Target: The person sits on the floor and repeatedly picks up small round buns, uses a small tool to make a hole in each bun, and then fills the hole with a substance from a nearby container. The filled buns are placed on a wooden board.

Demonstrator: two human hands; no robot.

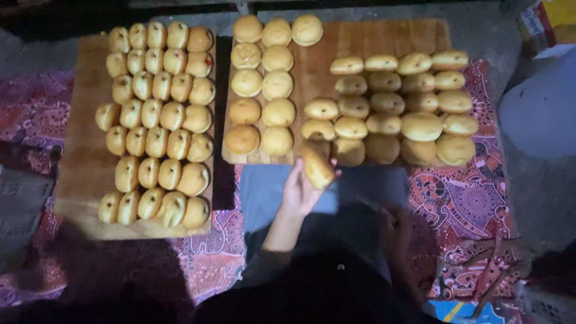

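1. Cloth with a purple and red pattern covers the floor at the far left and runs under both boards.
2. Left wooden board lies on that cloth; rows of golden buns stand packed on edge across its right part, leaving a bare strip of wood along its left side.
3. A dark gap separates this board from the right wooden board, which lies just beside it.
4. Two columns of round buns lying flat fill the left end of the right board, with three more across the top.
5. A strip of bare wood runs between those columns and the filled buns grouped in rows on the right part, several showing a pale seam along the side.
6. The left hand reaches up from the lower middle and grasps one bun at the near edge of the right board, just in front of the filled group; the bun is tilted and partly overhangs the edge.
7. A grey-blue surface shows under that hand, below the board.
8. The right hand sits low in deep shadow, well apart from the buns; whether it is clenched or loose cannot be told.
9. Patterned cloth shows again to the right of it.
10. A pale grey rounded object and a box stand at the far right edge.
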